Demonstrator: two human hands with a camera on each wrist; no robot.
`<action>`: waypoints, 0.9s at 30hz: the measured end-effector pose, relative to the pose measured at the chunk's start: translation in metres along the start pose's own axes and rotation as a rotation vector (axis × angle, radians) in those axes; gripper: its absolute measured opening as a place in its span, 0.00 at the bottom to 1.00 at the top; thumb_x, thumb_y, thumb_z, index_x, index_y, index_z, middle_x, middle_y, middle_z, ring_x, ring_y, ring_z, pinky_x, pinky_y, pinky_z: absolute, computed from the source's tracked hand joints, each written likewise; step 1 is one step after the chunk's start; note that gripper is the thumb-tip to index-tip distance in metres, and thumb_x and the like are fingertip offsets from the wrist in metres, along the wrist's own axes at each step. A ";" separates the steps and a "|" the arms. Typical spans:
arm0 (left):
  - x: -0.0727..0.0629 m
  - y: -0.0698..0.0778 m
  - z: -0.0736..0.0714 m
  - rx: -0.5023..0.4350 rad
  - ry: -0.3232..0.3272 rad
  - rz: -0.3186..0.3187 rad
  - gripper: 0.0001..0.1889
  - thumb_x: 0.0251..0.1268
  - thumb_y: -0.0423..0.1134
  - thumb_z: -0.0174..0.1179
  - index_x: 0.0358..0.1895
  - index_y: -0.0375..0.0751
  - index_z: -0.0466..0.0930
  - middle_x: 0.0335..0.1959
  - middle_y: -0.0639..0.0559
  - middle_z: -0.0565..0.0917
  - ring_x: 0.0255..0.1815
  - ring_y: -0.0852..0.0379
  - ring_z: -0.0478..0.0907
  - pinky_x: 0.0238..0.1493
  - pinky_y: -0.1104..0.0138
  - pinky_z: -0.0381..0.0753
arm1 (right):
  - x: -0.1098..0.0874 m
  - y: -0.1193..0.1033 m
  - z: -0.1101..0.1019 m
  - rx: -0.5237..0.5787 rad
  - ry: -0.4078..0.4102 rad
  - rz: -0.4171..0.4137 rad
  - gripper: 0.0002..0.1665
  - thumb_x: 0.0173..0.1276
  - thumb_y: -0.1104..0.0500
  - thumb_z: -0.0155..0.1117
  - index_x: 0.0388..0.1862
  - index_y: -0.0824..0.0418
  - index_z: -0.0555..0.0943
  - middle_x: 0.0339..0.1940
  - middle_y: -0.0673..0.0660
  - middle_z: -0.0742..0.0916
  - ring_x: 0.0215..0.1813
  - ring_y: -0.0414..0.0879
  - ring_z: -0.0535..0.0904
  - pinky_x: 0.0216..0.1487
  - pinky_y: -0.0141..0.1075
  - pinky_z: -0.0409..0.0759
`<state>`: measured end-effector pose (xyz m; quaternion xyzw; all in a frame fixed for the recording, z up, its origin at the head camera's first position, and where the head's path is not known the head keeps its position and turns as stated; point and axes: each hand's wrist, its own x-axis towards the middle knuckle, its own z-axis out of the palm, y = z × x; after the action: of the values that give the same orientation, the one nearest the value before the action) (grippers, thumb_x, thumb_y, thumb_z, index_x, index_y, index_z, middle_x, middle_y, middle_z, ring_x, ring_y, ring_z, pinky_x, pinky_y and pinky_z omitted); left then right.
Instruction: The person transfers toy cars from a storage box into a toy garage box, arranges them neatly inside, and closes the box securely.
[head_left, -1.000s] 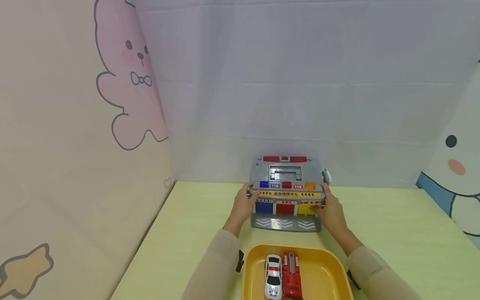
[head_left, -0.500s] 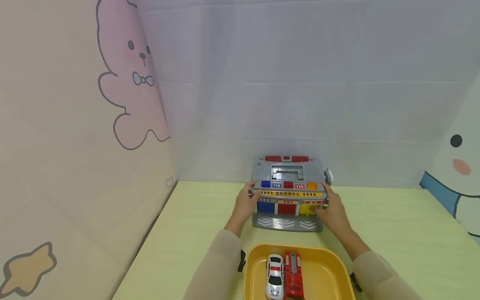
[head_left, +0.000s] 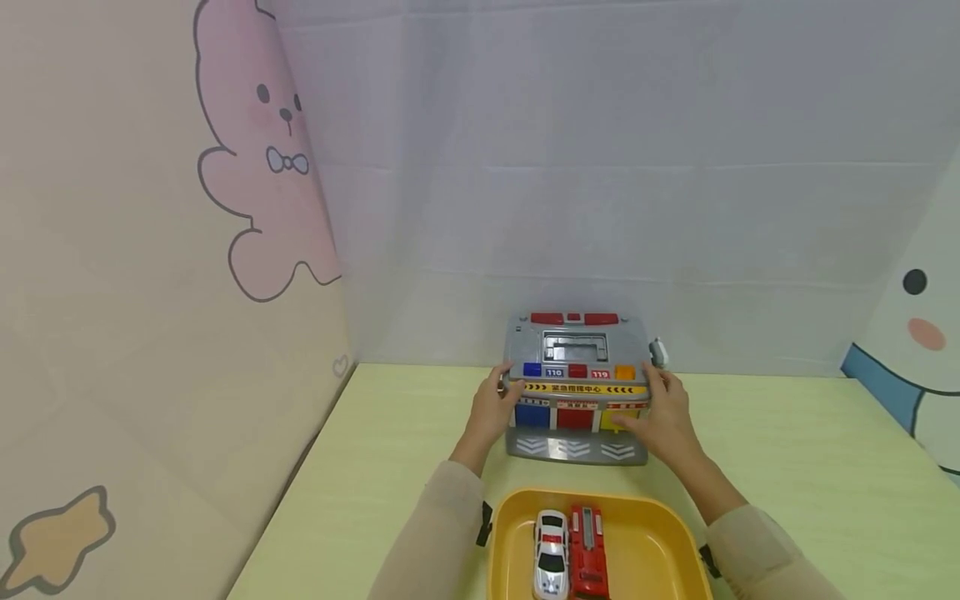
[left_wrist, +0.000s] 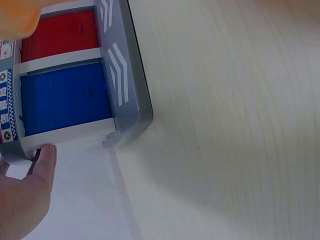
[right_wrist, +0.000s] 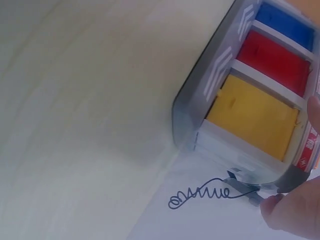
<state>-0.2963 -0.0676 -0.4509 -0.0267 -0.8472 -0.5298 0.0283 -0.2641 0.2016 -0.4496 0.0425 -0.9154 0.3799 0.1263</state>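
Right hand [head_left: 666, 423] has edged its thumb inward; it and the left hand [head_left: 491, 410], half-curled, grip opposite ends of the boxy grey plastic toy station [head_left: 573, 400], likely steadying it on the flat pale-yellow table [head_left: 397, 433]

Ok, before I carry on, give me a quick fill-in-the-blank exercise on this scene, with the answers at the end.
1. On the station, the middle door is ____.
2. The right hand holds the station's end with the ____ door.
3. In the head view, the white car lies to the ____ of the red truck in the tray.
4. Of the two wrist views, the coiled cord shows in the ____ one.

Missing words: red; yellow; left; right.
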 end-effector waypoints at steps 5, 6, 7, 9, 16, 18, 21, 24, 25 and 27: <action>0.000 0.001 -0.001 0.001 0.004 -0.007 0.26 0.74 0.48 0.55 0.71 0.48 0.66 0.62 0.36 0.71 0.59 0.42 0.74 0.55 0.51 0.77 | 0.000 -0.008 -0.002 -0.043 0.027 -0.045 0.59 0.52 0.55 0.81 0.73 0.72 0.55 0.68 0.76 0.59 0.65 0.73 0.56 0.62 0.67 0.60; -0.001 0.001 -0.002 -0.002 0.003 -0.008 0.26 0.74 0.48 0.54 0.71 0.48 0.66 0.62 0.36 0.71 0.59 0.42 0.74 0.55 0.51 0.77 | 0.000 -0.009 -0.002 -0.049 0.028 -0.047 0.59 0.52 0.55 0.80 0.73 0.71 0.55 0.68 0.76 0.59 0.65 0.73 0.56 0.61 0.68 0.60; 0.000 0.001 -0.002 -0.002 0.004 -0.009 0.26 0.74 0.48 0.54 0.71 0.48 0.66 0.62 0.36 0.71 0.60 0.42 0.73 0.55 0.51 0.77 | 0.000 -0.011 -0.003 -0.050 0.025 -0.044 0.58 0.52 0.54 0.80 0.73 0.70 0.55 0.68 0.76 0.59 0.65 0.73 0.56 0.61 0.68 0.60; 0.000 0.000 -0.001 -0.001 0.005 -0.010 0.26 0.74 0.48 0.54 0.71 0.48 0.66 0.62 0.36 0.71 0.60 0.42 0.73 0.55 0.51 0.77 | 0.000 -0.014 -0.004 -0.048 0.016 -0.038 0.58 0.53 0.53 0.80 0.73 0.69 0.56 0.68 0.75 0.59 0.65 0.73 0.56 0.61 0.69 0.60; 0.000 -0.001 0.000 0.010 0.007 -0.008 0.26 0.73 0.48 0.55 0.71 0.49 0.66 0.62 0.36 0.71 0.59 0.42 0.74 0.55 0.51 0.77 | 0.003 -0.022 -0.004 -0.064 -0.009 -0.016 0.56 0.55 0.48 0.78 0.74 0.66 0.58 0.69 0.74 0.60 0.65 0.72 0.57 0.62 0.68 0.59; 0.000 -0.001 -0.001 0.008 0.007 -0.007 0.26 0.74 0.48 0.55 0.71 0.49 0.66 0.62 0.36 0.71 0.59 0.42 0.74 0.55 0.51 0.77 | 0.004 -0.024 -0.003 -0.071 -0.002 -0.025 0.55 0.55 0.49 0.78 0.73 0.66 0.59 0.69 0.73 0.61 0.65 0.71 0.57 0.62 0.68 0.59; 0.000 0.000 -0.001 0.007 0.009 -0.012 0.26 0.74 0.48 0.54 0.71 0.49 0.66 0.61 0.36 0.71 0.59 0.42 0.74 0.55 0.51 0.77 | 0.005 -0.027 -0.001 -0.088 0.009 -0.058 0.52 0.56 0.48 0.77 0.72 0.66 0.61 0.68 0.73 0.62 0.64 0.70 0.58 0.62 0.68 0.59; 0.000 0.000 -0.001 0.009 0.011 -0.022 0.26 0.74 0.48 0.54 0.72 0.49 0.65 0.62 0.36 0.71 0.59 0.42 0.74 0.55 0.51 0.77 | 0.007 -0.030 0.001 -0.106 0.015 -0.080 0.49 0.58 0.48 0.76 0.71 0.66 0.63 0.68 0.72 0.64 0.64 0.69 0.59 0.61 0.68 0.60; 0.000 0.000 -0.001 0.009 0.012 -0.024 0.26 0.74 0.48 0.54 0.72 0.49 0.65 0.62 0.36 0.71 0.59 0.43 0.74 0.56 0.51 0.77 | 0.007 -0.031 0.002 -0.112 0.014 -0.084 0.49 0.58 0.48 0.75 0.71 0.66 0.63 0.68 0.72 0.64 0.64 0.69 0.59 0.61 0.68 0.59; 0.000 0.001 -0.001 0.012 0.011 -0.027 0.26 0.74 0.49 0.54 0.72 0.50 0.65 0.63 0.36 0.71 0.60 0.43 0.74 0.56 0.51 0.76 | 0.008 -0.033 0.003 -0.122 0.010 -0.082 0.47 0.59 0.47 0.74 0.71 0.65 0.64 0.68 0.72 0.64 0.64 0.68 0.59 0.61 0.68 0.58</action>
<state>-0.2963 -0.0685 -0.4499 -0.0121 -0.8505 -0.5252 0.0258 -0.2670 0.1766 -0.4269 0.0705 -0.9337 0.3182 0.1485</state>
